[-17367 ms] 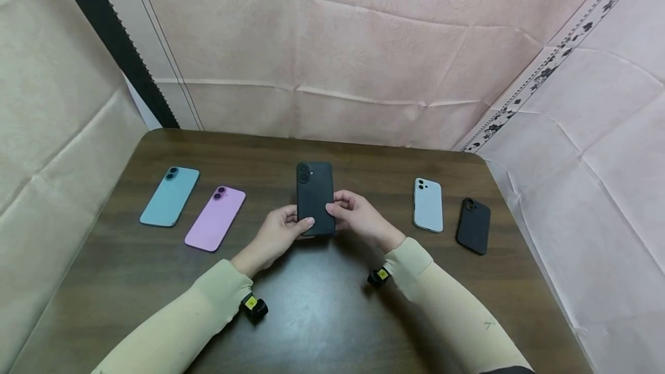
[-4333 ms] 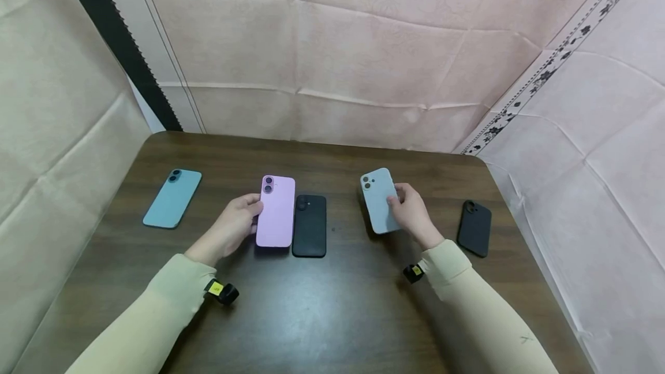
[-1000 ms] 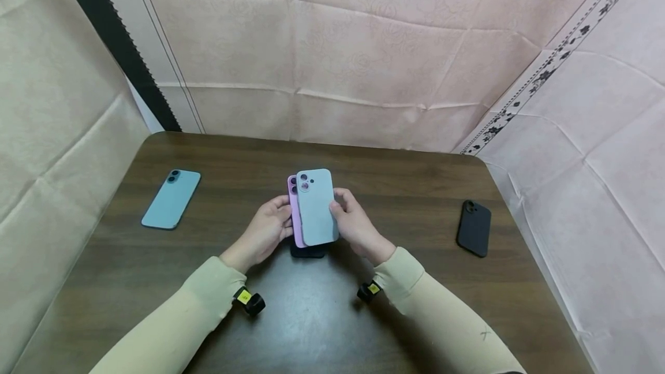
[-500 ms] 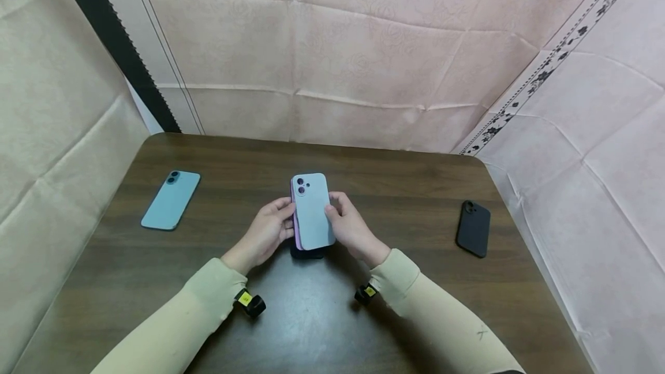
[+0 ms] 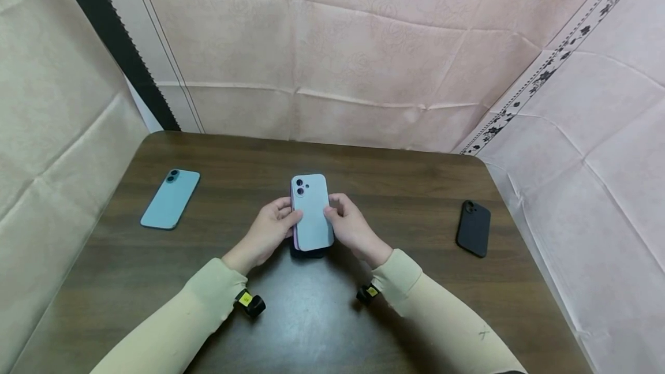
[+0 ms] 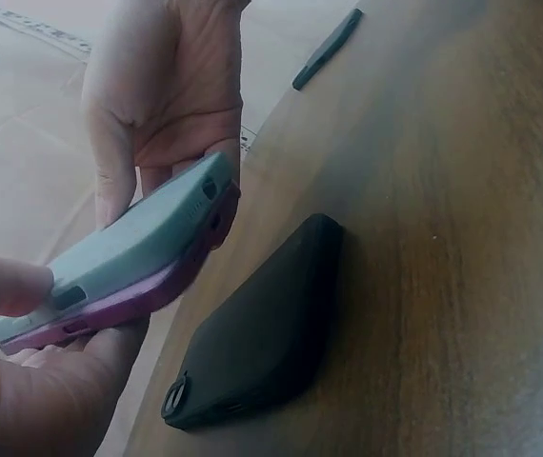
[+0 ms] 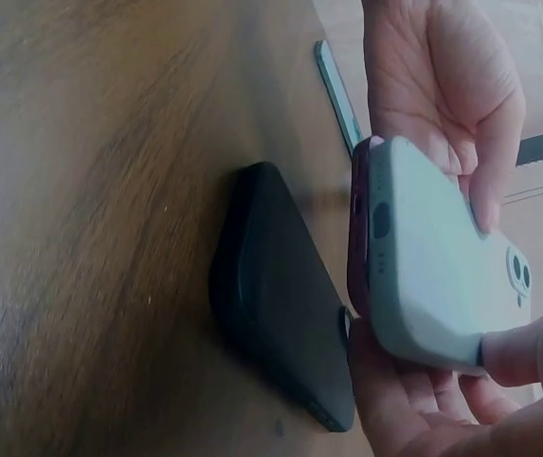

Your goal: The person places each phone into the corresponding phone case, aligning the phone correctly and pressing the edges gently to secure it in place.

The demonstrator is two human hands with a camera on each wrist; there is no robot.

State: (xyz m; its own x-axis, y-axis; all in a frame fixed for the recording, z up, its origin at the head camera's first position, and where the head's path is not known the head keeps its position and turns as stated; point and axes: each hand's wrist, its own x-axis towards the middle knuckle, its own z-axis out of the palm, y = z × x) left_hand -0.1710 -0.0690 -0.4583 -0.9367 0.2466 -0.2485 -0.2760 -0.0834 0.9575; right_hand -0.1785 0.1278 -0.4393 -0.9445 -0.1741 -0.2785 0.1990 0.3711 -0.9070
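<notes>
A light blue phone case [image 5: 313, 212] lies over the back of a purple phone [image 6: 148, 297], the two raised above the table. Only a thin purple edge shows in the head view. My left hand [image 5: 265, 232] grips the left side, thumb on the case and fingers under the phone. On the other side my right hand [image 5: 355, 232] pinches the case, its thumb on the back face. In the right wrist view the bottom ends sit close together, the purple one just behind the case. Below them a black phone [image 7: 286, 295] lies on the table, mostly hidden in the head view.
A light blue phone [image 5: 170, 199] rests at the left of the wooden table [image 5: 415, 299]. Far to the right lies a black phone case [image 5: 473, 228]. Pale cloth [image 5: 363, 62] hangs behind the table and along its sides.
Earlier both hands held the black phone, later set down. The purple phone and light blue case came in from opposite sides. Within the last second the case has shifted left, squarely over the phone.
</notes>
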